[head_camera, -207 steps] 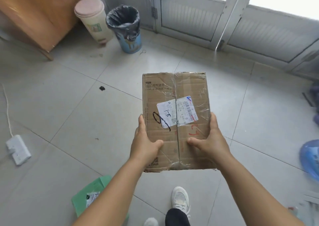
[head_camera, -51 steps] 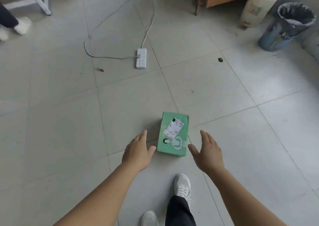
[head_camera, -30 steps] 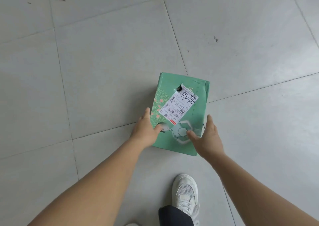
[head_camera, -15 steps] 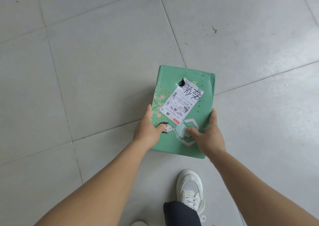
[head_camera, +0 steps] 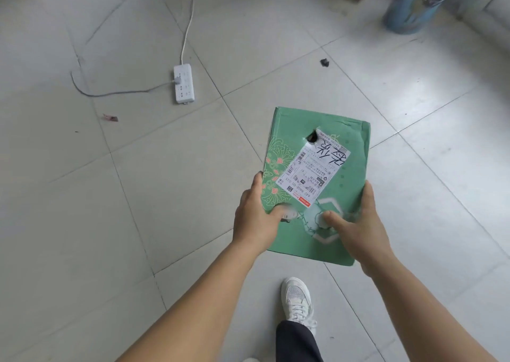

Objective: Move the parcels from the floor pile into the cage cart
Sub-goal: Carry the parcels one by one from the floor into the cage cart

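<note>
Item: one green parcel [head_camera: 346, 168], long axis pointing away from the shoe [head_camera: 297, 301]; left hand [head_camera: 255, 220] and right hand [head_camera: 358, 229] grip its near sides.

arms: both yours bare to the frame's near edge, no sleeves, no watch or bands
left hand [head_camera: 255, 220]: bare, no glove, no rings visible
right hand [head_camera: 358, 227]: bare, no glove, no rings visible
shoe [head_camera: 298, 301]: white mesh sneaker, white laces, near centre
trouser leg [head_camera: 296, 342]: dark fabric, hem over the shoe
second shoe [head_camera: 251, 359]: white sliver at near edge
</note>
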### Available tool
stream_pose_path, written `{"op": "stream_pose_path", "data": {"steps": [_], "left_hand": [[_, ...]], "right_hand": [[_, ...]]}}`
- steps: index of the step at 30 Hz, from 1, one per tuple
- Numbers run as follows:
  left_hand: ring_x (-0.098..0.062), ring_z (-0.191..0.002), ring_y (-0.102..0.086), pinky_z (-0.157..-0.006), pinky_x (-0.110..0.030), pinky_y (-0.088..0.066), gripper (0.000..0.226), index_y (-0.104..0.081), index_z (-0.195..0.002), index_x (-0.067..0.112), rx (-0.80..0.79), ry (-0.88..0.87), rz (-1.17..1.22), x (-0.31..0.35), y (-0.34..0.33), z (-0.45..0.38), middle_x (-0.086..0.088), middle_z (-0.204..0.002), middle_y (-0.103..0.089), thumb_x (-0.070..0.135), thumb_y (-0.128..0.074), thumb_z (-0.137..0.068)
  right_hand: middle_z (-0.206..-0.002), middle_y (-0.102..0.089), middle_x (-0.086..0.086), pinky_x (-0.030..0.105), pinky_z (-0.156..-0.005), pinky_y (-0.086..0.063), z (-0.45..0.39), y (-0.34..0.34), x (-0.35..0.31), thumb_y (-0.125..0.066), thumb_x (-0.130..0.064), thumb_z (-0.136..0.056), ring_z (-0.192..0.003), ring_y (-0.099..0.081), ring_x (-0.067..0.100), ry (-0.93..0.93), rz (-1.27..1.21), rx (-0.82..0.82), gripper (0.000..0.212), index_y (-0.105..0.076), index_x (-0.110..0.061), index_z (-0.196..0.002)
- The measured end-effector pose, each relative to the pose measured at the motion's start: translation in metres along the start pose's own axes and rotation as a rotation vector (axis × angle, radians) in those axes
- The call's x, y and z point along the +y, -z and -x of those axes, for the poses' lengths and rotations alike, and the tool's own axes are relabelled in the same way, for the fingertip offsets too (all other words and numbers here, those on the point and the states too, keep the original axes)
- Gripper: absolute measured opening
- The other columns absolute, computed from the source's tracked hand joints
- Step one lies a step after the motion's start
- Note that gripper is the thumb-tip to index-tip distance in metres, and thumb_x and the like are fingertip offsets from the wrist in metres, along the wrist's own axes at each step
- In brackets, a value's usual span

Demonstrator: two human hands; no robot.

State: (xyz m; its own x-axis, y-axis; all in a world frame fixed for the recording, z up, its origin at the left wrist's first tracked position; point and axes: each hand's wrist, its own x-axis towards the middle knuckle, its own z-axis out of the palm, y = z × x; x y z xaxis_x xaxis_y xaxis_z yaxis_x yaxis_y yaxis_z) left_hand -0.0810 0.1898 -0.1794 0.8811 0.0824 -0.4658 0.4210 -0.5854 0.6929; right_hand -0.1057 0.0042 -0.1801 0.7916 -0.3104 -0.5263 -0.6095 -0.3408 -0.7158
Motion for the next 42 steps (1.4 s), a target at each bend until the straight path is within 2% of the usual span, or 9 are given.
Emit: {"op": "stream_pose_path", "data": {"steps": [3,10,13,17,21,27,33,38,42], "left_hand": [[-0.019,-0.118,-0.051,-0.097,-0.031,-0.042,0.081,-0.021,-0.151,0.033,-0.011,-0.103,-0.005,0.047,0.016,0.038,0.0,-0.13,-0.048,0.029,-0.066,-0.085],[-0.02,-0.119,-0.05,-0.099,-0.037,-0.046,0.081,-0.016,-0.153,0.034,-0.082,-0.373,0.003,0.156,0.046,0.146,0.0,-0.133,-0.046,0.027,-0.064,-0.088],[-0.017,-0.112,-0.05,-0.09,-0.034,-0.047,0.079,-0.016,-0.152,0.035,-0.118,-0.486,0.008,0.204,0.048,0.193,0.0,-0.131,-0.045,0.027,-0.062,-0.089],[-0.014,-0.109,-0.051,-0.082,-0.029,-0.044,0.077,-0.02,-0.151,0.036,-0.175,-0.645,0.042,0.268,0.035,0.252,0.002,-0.128,-0.049,0.026,-0.062,-0.087],[-0.011,-0.114,-0.048,-0.091,-0.031,-0.044,0.079,-0.02,-0.152,0.036,-0.278,-0.782,0.094,0.328,0.005,0.317,0.007,-0.132,-0.048,0.024,-0.064,-0.088],[-0.01,-0.106,-0.053,-0.073,-0.018,-0.046,0.074,-0.026,-0.149,0.039,-0.459,-0.953,0.177,0.403,-0.059,0.415,0.006,-0.122,-0.052,0.021,-0.065,-0.089],[-0.015,-0.11,-0.059,-0.091,-0.042,-0.053,0.079,-0.028,-0.144,0.046,-0.645,-1.043,0.208,0.457,-0.127,0.514,0.008,-0.121,-0.061,0.034,-0.065,-0.076],[-0.015,-0.113,-0.057,-0.092,-0.032,-0.049,0.075,-0.026,-0.15,0.035,-0.737,-1.172,0.216,0.49,-0.189,0.588,0.006,-0.126,-0.059,0.019,-0.066,-0.088],[-0.005,-0.098,-0.058,-0.071,-0.018,-0.048,0.072,-0.027,-0.149,0.035,-0.802,-1.26,0.214,0.508,-0.236,0.648,0.008,-0.12,-0.058,0.018,-0.065,-0.09]], "right_hand": [[-0.103,-0.061,-0.025,0.036,-0.075,-0.05,0.047,0.043,-0.027,-0.076,-0.017,-0.076,-0.089,-0.063,0.01,0.043,-0.054,0.091,0.069,-0.033,-0.047,-0.12],[-0.119,-0.062,-0.009,0.048,-0.085,-0.054,0.167,0.144,-0.064,-0.077,-0.025,-0.073,-0.101,-0.063,0.02,0.09,-0.19,0.317,0.082,-0.028,-0.049,-0.135],[-0.127,-0.06,-0.009,0.05,-0.088,-0.054,0.217,0.19,-0.072,-0.074,-0.038,-0.063,-0.107,-0.062,0.018,0.12,-0.246,0.421,0.098,-0.019,-0.05,-0.144],[-0.124,-0.061,-0.008,0.048,-0.089,-0.054,0.28,0.257,-0.074,-0.074,-0.034,-0.068,-0.106,-0.063,0.017,0.17,-0.295,0.587,0.092,-0.022,-0.052,-0.142],[-0.13,-0.058,-0.008,0.045,-0.093,-0.052,0.341,0.329,-0.062,-0.074,-0.038,-0.069,-0.112,-0.06,0.017,0.189,-0.299,0.769,0.103,-0.01,-0.048,-0.15],[-0.13,-0.058,-0.007,0.046,-0.093,-0.053,0.427,0.431,-0.024,-0.075,-0.041,-0.069,-0.112,-0.06,0.017,0.235,-0.314,1.005,0.098,-0.017,-0.047,-0.148],[-0.114,-0.065,-0.014,0.048,-0.085,-0.056,0.509,0.518,0.022,-0.078,-0.027,-0.079,-0.099,-0.065,0.013,0.289,-0.332,1.169,0.074,-0.033,-0.049,-0.133],[-0.113,-0.063,-0.009,0.041,-0.076,-0.057,0.569,0.577,0.065,-0.079,-0.029,-0.079,-0.099,-0.064,0.016,0.268,-0.255,1.341,0.068,-0.036,-0.038,-0.131],[-0.12,-0.06,-0.004,0.046,-0.083,-0.056,0.61,0.614,0.106,-0.077,-0.04,-0.076,-0.103,-0.063,0.017,0.184,-0.239,1.466,0.08,-0.027,-0.043,-0.139]]}}
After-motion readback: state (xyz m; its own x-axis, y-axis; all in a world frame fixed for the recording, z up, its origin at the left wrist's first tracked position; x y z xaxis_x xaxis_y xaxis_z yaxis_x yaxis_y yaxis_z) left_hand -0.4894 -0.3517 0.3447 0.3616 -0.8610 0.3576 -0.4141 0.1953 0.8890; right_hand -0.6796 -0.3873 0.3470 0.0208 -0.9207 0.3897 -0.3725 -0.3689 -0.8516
